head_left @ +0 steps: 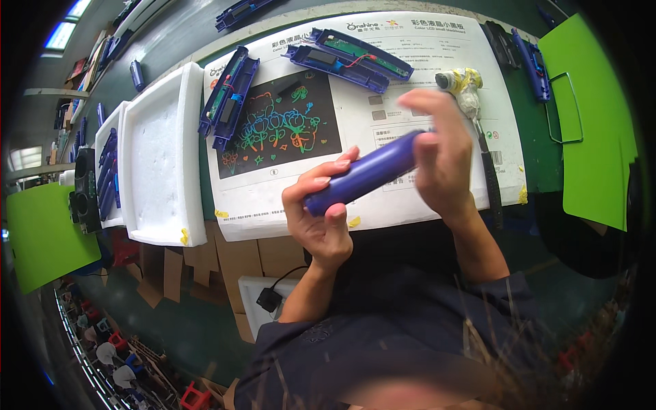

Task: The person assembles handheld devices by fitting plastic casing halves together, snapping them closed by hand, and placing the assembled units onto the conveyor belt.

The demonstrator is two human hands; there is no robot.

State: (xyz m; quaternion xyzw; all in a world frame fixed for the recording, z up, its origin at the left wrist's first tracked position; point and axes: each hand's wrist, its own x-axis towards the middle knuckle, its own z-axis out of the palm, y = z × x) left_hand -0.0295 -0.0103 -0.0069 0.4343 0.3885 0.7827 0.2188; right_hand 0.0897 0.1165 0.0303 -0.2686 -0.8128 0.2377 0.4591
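Note:
My left hand is closed around the lower end of a dark blue cylindrical casing, which tilts up to the right above the printed sheet. At the casing's upper end is my right hand, somewhat blurred, its fingers raised and apart and its thumb against or close to that end. Beyond them lie opened blue casing halves with green circuit boards, a battery and red wires. Another opened casing rests at the left of the sheet. A hammer with a wrapped head lies beside my right hand.
Under the parts is a white printed cardboard sheet on a green bench. A white foam tray stands on the left, with several blue casings beyond it. Green chair-like panels flank the bench. More casings lie at the right.

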